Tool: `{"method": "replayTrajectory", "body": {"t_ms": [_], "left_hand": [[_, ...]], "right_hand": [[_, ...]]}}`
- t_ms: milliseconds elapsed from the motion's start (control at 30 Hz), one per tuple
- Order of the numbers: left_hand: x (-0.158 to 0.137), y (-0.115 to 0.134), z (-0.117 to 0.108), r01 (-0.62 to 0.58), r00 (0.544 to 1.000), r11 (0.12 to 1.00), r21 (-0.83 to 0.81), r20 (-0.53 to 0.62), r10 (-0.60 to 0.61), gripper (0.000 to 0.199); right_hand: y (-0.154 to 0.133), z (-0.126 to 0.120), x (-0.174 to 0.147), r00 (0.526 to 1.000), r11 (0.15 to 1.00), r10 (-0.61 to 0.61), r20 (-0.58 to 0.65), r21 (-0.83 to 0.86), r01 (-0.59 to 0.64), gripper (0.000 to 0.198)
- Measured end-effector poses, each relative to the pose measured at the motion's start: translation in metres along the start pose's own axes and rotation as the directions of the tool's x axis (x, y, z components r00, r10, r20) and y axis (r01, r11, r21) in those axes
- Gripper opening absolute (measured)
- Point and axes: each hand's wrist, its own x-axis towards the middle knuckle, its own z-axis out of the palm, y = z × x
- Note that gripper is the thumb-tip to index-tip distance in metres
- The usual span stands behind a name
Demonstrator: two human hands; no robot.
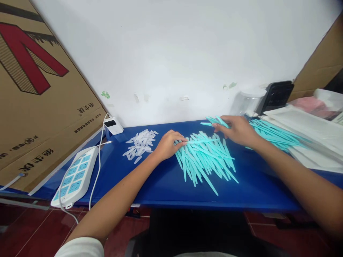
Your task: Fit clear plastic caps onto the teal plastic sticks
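Observation:
A heap of slim turquoise plastic sticks (203, 160) lies on the blue table in front of me. At its upper left edge, my left hand (171, 143) is closed, with thumb and fingertips pinching the end of one turquoise stick (205, 141) that stretches rightward over the heap. Above the heap on the right, my right hand (235, 129) is closed round a small bunch of turquoise sticks (218, 121), which point left. Left of my left hand is a pile of small translucent whitish pieces (142, 143).
More turquoise sticks (276, 134) lie right of my right hand, beside white trays (308, 132). A clear jar (250, 101) and a black device (277, 96) stand behind. At left are a power strip (77, 175), a white gadget (114, 125), cables and a large cardboard box (48, 89).

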Motion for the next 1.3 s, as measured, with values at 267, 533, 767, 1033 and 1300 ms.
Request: {"method": "replayTrajectory", "body": {"t_ms": [267, 533, 767, 1033, 1300], "left_hand": [[-0.004, -0.041, -0.073, 0.296, 0.929, 0.810, 0.506, 0.044, -0.367, 0.012], [-0.012, -0.072, -0.090, 0.448, 0.775, 0.720, 0.530, 0.171, -0.608, 0.001], [-0.001, -0.055, -0.061, 0.307, 0.950, 0.949, 0.064, -0.069, -0.303, 0.019], [0.009, -0.009, -0.011, 0.198, 0.924, 0.664, -0.721, -0.090, -0.373, 0.048], [0.006, 0.004, -0.004, 0.240, 0.908, 0.646, -0.724, -0.068, -0.414, 0.047]], "right_hand": [[0.010, 0.001, 0.003, 0.997, 0.999, -0.004, -0.072, -0.044, 0.001, 0.047], [0.010, 0.005, 0.003, 0.995, 0.995, -0.068, -0.066, -0.077, 0.063, 0.044], [-0.005, 0.001, 0.000, 1.000, 1.000, 0.007, -0.002, 0.023, -0.007, 0.041], [-0.022, 0.002, -0.007, 0.976, 0.934, -0.074, 0.206, 0.357, -0.005, 0.038], [-0.024, 0.007, -0.011, 0.963, 0.949, -0.063, 0.261, 0.313, -0.023, 0.035]]}}
